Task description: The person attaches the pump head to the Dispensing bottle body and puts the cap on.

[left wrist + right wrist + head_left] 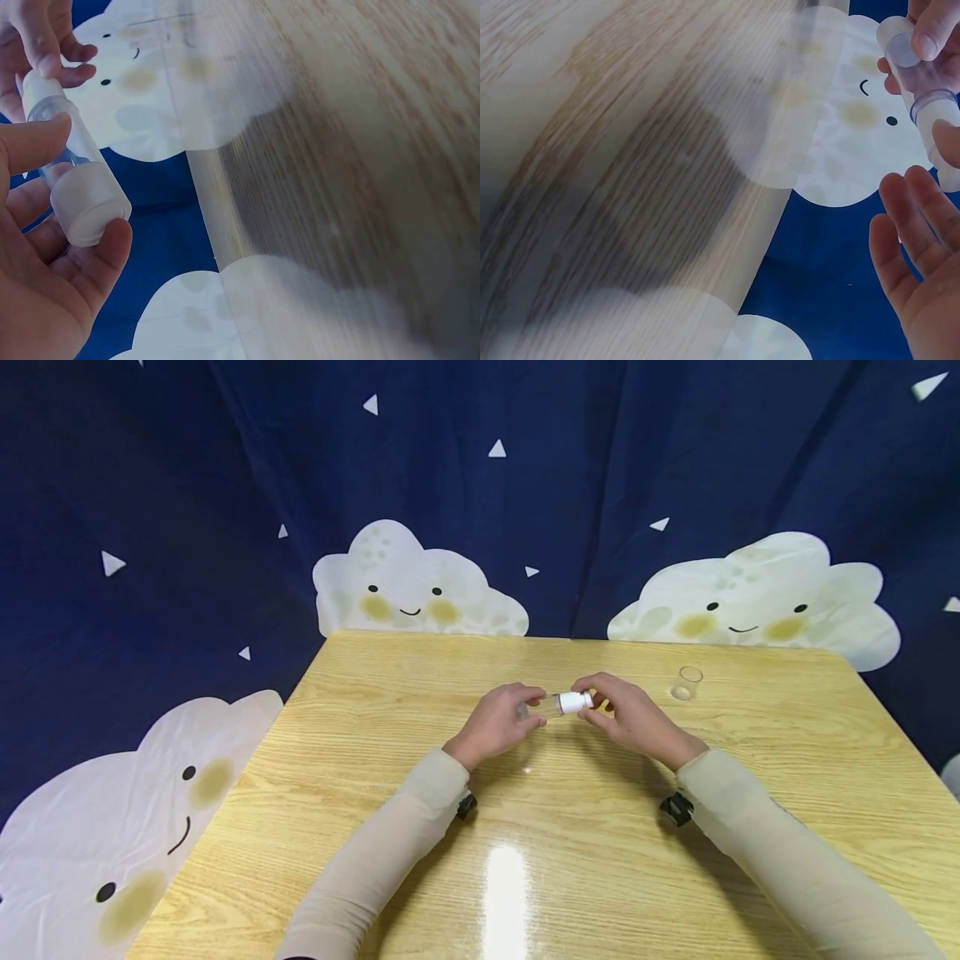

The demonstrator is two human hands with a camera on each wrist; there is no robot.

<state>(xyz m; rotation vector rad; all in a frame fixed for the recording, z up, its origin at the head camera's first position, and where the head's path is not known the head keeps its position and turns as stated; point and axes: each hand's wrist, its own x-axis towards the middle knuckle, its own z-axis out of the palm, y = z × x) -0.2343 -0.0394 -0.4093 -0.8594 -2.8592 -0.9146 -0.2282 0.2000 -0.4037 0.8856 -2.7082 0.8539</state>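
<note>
Between the two hands a small clear bottle with a white top (pixel 575 702) lies sideways, held over the table. My left hand (pixel 498 722) grips its transparent body, thumb on one side and fingers on the other. Close up in the left wrist view, the whitish base of the bottle (pixel 88 202) sticks out by the fingertips. At the opposite end, my right hand (pixel 633 718) pinches the white top between thumb and forefinger; its other fingers extend away from the bottle in the right wrist view. A clear open-ended cap (pixel 686 683) stands on the table beyond the right hand.
The wooden table (pixel 360 710) runs back to a dark blue curtain (pixel 570 460) printed with smiling clouds. A bright light reflection (pixel 506 902) shows on the tabletop near the front. Black wrist mounts sit under both sleeves.
</note>
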